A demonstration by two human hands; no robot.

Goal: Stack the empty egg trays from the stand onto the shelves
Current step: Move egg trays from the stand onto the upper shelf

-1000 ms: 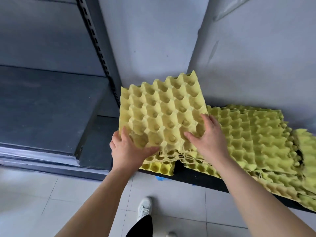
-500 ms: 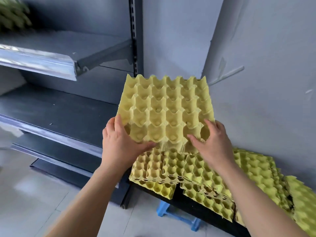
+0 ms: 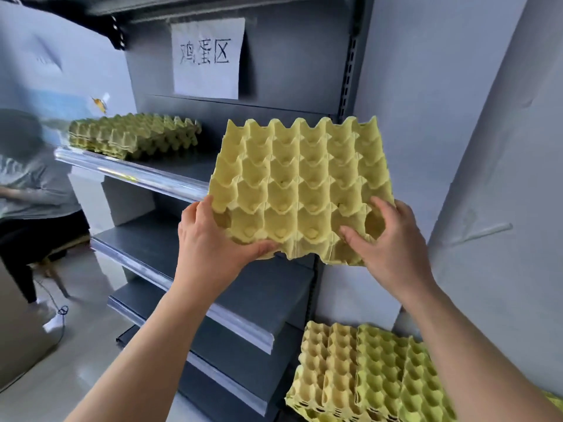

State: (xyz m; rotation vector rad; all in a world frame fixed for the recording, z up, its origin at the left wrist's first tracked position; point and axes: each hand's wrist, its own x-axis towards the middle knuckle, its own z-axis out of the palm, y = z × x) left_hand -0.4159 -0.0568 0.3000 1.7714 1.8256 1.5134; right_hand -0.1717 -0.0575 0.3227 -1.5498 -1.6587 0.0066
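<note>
A person's two bare hands hold one empty yellow egg tray (image 3: 300, 190) in the air in front of a dark grey shelving unit (image 3: 249, 303). The tray tilts with its far edge raised, cups facing the camera. The left hand (image 3: 210, 248) clamps the near left corner, thumb lying along the tray's near edge and the other fingers hidden behind it. The right hand (image 3: 387, 242) grips the near right corner with fingers spread, thumb pressed into the cups and fingertips curled into a cup at the right edge. A stack of egg trays (image 3: 134, 135) sits on the upper shelf (image 3: 137, 173), to the far left of the held tray. More egg trays (image 3: 362, 379) lie in overlapping piles at the near right, low down beside the shelves. A white paper sign (image 3: 208, 57) with handwritten characters is fixed to the unit's back panel. At far left, another person (image 3: 33, 184) sits, blurred.
</note>
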